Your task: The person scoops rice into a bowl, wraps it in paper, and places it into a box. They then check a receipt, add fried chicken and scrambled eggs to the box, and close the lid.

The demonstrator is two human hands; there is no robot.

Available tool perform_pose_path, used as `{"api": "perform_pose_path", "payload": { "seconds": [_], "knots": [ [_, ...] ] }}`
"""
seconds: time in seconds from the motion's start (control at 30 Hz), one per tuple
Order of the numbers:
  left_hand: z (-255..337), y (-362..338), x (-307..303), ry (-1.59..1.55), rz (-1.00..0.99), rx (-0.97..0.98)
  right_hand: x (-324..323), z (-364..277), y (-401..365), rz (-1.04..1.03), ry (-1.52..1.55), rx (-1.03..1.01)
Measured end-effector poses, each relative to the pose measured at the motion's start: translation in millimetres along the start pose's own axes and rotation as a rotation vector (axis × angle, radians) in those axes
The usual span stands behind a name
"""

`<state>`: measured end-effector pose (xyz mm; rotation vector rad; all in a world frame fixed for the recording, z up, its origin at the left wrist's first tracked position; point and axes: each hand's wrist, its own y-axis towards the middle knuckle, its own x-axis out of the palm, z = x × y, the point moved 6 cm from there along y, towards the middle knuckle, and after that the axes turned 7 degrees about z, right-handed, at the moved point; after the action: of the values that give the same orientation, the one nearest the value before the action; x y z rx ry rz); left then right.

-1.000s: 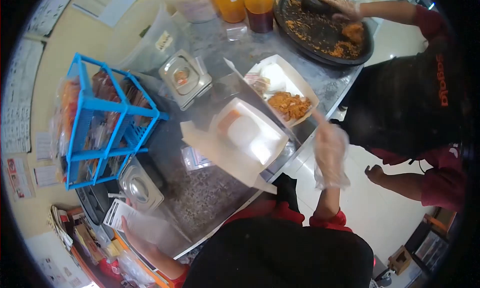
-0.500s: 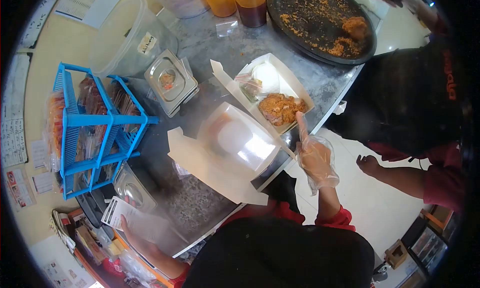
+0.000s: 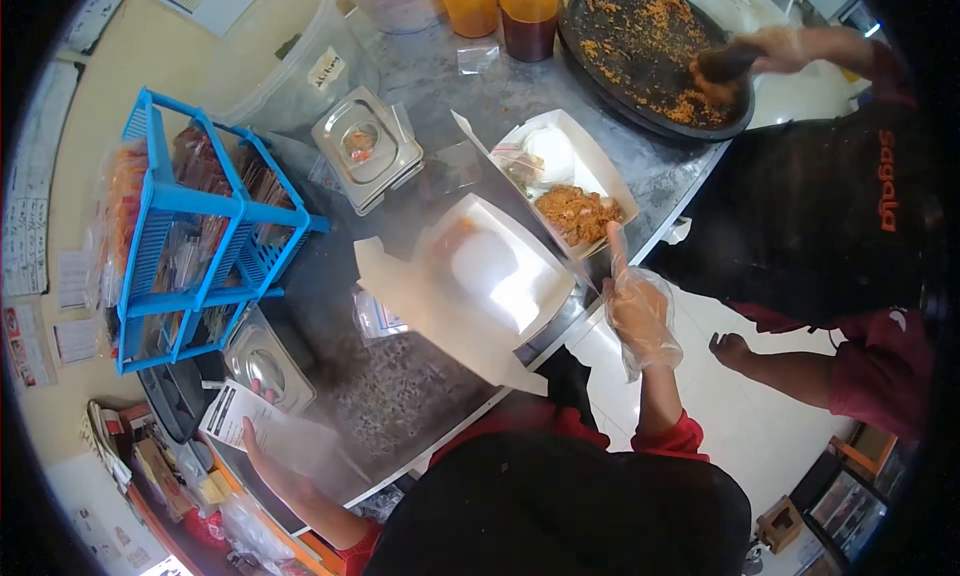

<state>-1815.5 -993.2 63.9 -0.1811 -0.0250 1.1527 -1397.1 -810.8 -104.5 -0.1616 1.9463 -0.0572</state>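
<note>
My left hand [image 3: 290,476] grips a printed paper slip [image 3: 240,416] at the lower left, above the counter's edge. My right hand [image 3: 640,316], in a clear plastic glove, has its index finger stretched out to the near corner of an open food box [image 3: 618,181]; the other fingers look curled. Inside that box lie a piece of crumb-coated fried chicken [image 3: 575,214], a white mound of rice [image 3: 550,151] and a small clear packet [image 3: 515,164]. The box's raised lid [image 3: 500,266] spreads toward me with light glaring on its inner face.
A co-worker's gloved hand [image 3: 785,48] holds a dark tool over a black stone dish [image 3: 650,126] of crumbs. Bottles of sauce [image 3: 530,31], lidded metal containers [image 3: 375,161], a plastic tub [image 3: 290,76] and a blue rack [image 3: 180,216] of sachets stand around the counter.
The view has shifted slightly, moving the counter things right. The co-worker's hand with the dark tool has come down to the fried piece on the stone dish. My hands keep nearly the same pose.
</note>
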Motion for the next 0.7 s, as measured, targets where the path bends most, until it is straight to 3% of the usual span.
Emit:
{"api": "perform_pose_path", "payload": {
  "seconds": [0.17,0.23,0.27,0.33,0.37,0.4,0.43,0.47,0.57,0.6,0.63,0.67,0.7],
  "knots": [
    [-10,19,-50,-0.119,-0.049,-0.019,-13,-16,-7,0.173,-0.089,-0.074],
    [-14,23,-74,-0.187,-0.039,-0.039,-28,-24,-12,0.248,-0.183,-0.022],
    [-27,33,-94,-0.296,-0.130,-0.132,-36,-28,-15,0.283,-0.228,0.006],
    [-28,34,-116,-0.362,-0.080,-0.118,-99,-70,-32,0.402,-0.176,0.198],
    [-30,37,-124,-0.377,-0.056,-0.103,-120,-93,-47,0.651,0.148,0.033],
    [-35,33,-135,-0.365,-0.008,-0.118,-131,-125,-62,0.724,0.549,0.020],
    [-43,33,-144,-0.365,-0.011,-0.133,-131,-169,-73,0.700,0.698,-0.114],
    [-59,32,-153,-0.401,0.053,-0.282,-126,-211,-87,0.681,0.843,-0.235],
    [-74,30,-169,-0.425,0.016,-0.310,-65,-379,-126,0.080,0.714,-0.658],
    [-79,30,-173,-0.424,-0.008,-0.287,-11,-410,-125,0.147,0.696,-0.943],
    [-88,31,-179,-0.444,0.006,-0.292,12,-447,-134,0.136,0.593,-1.063],
    [-97,34,-189,-0.463,0.021,-0.299,71,-479,-125,0.145,0.349,-1.003],
    [-102,35,-198,-0.480,0.036,-0.308,109,-490,-122,0.163,0.296,-0.959]
  ]
}}
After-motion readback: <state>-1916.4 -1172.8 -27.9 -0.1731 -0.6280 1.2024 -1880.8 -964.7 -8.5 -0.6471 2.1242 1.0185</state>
